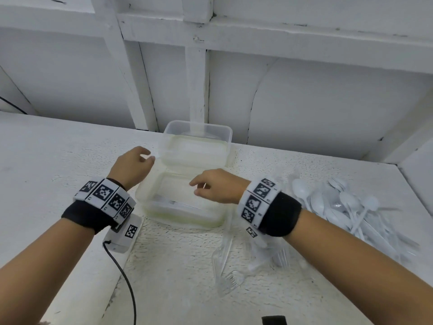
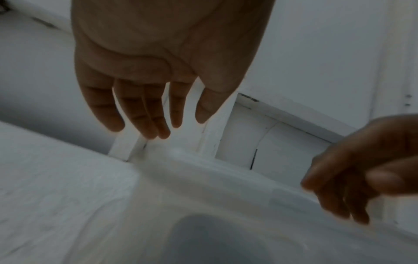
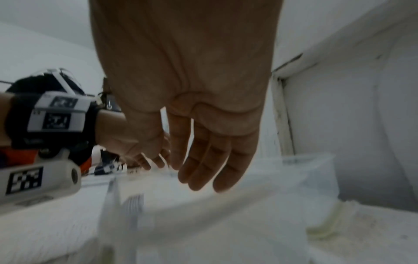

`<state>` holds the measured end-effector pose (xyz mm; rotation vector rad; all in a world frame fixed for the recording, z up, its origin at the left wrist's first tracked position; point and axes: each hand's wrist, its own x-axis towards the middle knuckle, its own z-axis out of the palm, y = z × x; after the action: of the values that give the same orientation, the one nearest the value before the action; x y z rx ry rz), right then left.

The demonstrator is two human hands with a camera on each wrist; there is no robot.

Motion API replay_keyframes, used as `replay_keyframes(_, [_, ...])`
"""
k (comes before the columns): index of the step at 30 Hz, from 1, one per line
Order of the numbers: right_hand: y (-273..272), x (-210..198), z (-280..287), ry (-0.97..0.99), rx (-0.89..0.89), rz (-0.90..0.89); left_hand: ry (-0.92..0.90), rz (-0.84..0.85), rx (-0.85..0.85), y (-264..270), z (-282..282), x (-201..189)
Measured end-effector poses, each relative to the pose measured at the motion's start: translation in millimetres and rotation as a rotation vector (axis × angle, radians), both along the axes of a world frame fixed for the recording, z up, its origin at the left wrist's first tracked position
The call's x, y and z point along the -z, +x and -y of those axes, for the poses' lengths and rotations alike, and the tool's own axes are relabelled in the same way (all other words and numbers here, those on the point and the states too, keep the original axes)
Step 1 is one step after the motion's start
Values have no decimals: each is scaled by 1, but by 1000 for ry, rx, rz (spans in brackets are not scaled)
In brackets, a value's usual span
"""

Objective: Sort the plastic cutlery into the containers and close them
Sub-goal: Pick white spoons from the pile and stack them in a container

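Two clear plastic containers stand on the white table. The near container (image 1: 150, 214) is open and holds a clear fork (image 1: 173, 203), seen blurred as the fork (image 3: 133, 207) in the right wrist view. The far container (image 1: 171, 127) stands behind it. My left hand (image 1: 140, 158) hovers at the near container's left far corner, fingers relaxed, holding nothing; the left hand (image 2: 153, 114) shows loose straight fingers. My right hand (image 1: 206, 186) hangs over the near container, fingers loosely bent and empty. The right hand (image 3: 203, 169) holds nothing.
A heap of white plastic spoons (image 1: 337, 202) lies at the right. Clear forks and knives (image 1: 229, 273) lie on the table in front of the near container. A white wall with beams (image 1: 196, 85) rises right behind the table. A black cable (image 1: 126, 282) runs from my left wrist.
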<state>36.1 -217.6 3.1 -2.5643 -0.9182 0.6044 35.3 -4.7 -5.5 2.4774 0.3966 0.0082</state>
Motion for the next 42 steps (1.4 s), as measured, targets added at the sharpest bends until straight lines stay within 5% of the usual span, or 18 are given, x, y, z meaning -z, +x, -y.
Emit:
replay_keyframes(4, [-19,-23,57,123,131,123,-1,232,145,-16,42,-26])
replay_keyframes(8, [-41,-27,126,81,307,165,-89,264,405,-35,102,-41])
replay_keyframes(12, [-65,-13,184,43,496,131,-120,151,661,-47,164,-33])
replay_keyframes(16, [-90,6,218,46,606,84,112,-101,813,-47,209,-1])
replay_keyframes(24, [-111,25,232,132,663,89,315,-231,652,-35,237,42])
replay_keyframes(33, [-85,19,222,103,610,158,74,-353,542,-25,233,38])
replay_keyframes(42, [-57,32,205,-295,516,125,87,-366,570,-29,229,32])
